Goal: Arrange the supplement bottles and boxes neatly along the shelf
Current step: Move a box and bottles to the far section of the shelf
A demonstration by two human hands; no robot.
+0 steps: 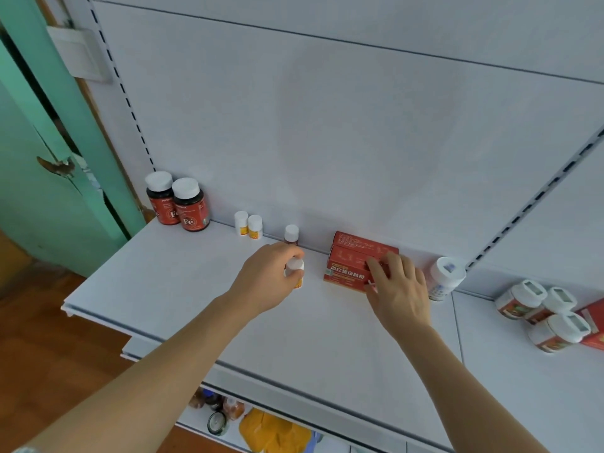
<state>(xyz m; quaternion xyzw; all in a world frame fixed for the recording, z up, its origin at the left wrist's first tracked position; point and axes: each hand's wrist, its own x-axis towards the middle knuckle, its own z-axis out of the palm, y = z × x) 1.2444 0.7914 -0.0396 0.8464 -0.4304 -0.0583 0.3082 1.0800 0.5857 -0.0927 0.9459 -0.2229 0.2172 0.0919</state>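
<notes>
White bottle (295,269) gripped left; right touches box (351,268).

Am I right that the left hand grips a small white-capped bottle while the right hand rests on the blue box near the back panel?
Not quite: the head view shows the box is red, not blue. The left hand does grip the small white-capped bottle, and the right hand rests on that box.

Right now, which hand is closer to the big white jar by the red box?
Right. The right hand rests on the red box, just left of the big white jar. The left hand grips a small white-capped bottle beyond the box's far side.
</notes>
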